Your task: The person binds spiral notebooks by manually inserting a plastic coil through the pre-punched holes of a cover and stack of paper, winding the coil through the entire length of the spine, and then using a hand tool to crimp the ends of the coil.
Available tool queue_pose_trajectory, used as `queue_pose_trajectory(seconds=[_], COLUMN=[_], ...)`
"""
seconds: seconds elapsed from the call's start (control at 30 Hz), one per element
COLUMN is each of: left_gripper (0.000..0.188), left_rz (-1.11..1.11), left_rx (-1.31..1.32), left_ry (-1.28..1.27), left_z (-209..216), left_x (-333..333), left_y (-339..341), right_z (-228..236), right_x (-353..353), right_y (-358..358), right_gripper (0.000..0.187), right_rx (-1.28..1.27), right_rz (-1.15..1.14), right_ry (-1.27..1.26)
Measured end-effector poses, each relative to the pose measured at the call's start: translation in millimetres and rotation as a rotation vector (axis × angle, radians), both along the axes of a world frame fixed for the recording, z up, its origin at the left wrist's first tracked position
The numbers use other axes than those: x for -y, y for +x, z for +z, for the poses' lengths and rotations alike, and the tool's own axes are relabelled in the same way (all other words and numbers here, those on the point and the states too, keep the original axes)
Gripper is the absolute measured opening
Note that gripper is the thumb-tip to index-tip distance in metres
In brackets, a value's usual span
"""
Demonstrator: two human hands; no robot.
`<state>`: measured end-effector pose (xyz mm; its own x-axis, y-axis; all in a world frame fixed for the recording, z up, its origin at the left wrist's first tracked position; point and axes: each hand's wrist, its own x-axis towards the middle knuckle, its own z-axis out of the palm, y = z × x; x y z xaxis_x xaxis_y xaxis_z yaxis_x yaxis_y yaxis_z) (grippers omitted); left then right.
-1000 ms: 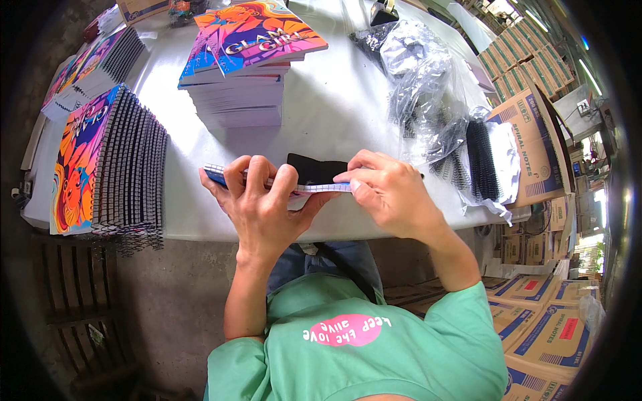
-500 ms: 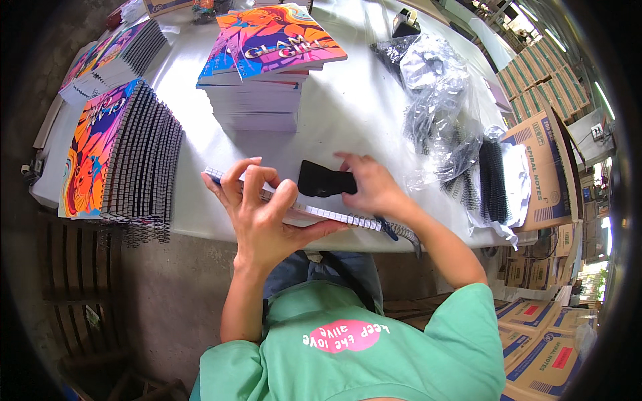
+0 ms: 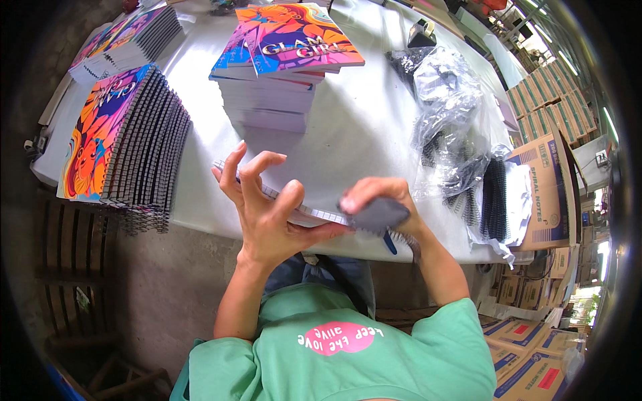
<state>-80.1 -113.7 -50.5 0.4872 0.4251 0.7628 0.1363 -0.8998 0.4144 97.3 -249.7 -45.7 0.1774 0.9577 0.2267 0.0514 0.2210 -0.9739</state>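
Near the table's front edge my left hand [image 3: 264, 217] grips a notebook [image 3: 319, 214] on edge, thumb on the near side and fingers over the far side. White page edges and a row of binding loops show along its upward side. From its right end a dark spiral coil [image 3: 403, 238] sticks out and hangs down. My right hand [image 3: 391, 189] is closed around a dark, flat pad [image 3: 378, 215], blurred by motion, held at the coil end of the notebook. Whether the pad touches the coil I cannot tell. A small blue stick-like piece [image 3: 390, 243] shows just below.
Coil-bound notebooks with colourful covers [image 3: 100, 134] are piled at the left, another pile [image 3: 127, 37] behind. A tall stack of unbound books [image 3: 267, 100] stands at the back. Right: clear plastic bags [image 3: 451, 100], black coils [image 3: 493, 200], a cardboard box [image 3: 542, 194], a tape dispenser [image 3: 421, 32].
My right hand has picked the dark pad up off the table and brought it toward me, to the notebook's right end. My left hand keeps its grip on the notebook.
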Motion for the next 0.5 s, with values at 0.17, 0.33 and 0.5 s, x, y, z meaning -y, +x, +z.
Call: queue_pose_trajectory(seconds=[0.17,0.33,0.5], left_gripper=[0.066,0.066,0.067], left_rz=[-0.039,-0.009,0.034], left_rx=[0.094,0.02,-0.051], left_ry=[-0.004,0.032,0.054], left_z=[-10,-5,2], left_x=[-3,-6,-9], left_y=[4,2,-3], right_z=[2,19,15], right_x=[-6,-16,-17], right_y=[4,9,6], right_gripper=[0.017,0.04,0.037], right_rx=[-0.118,0.111,0.073], right_rz=[0.246,0.106,-0.2], right_ry=[0.37,0.216,0.034])
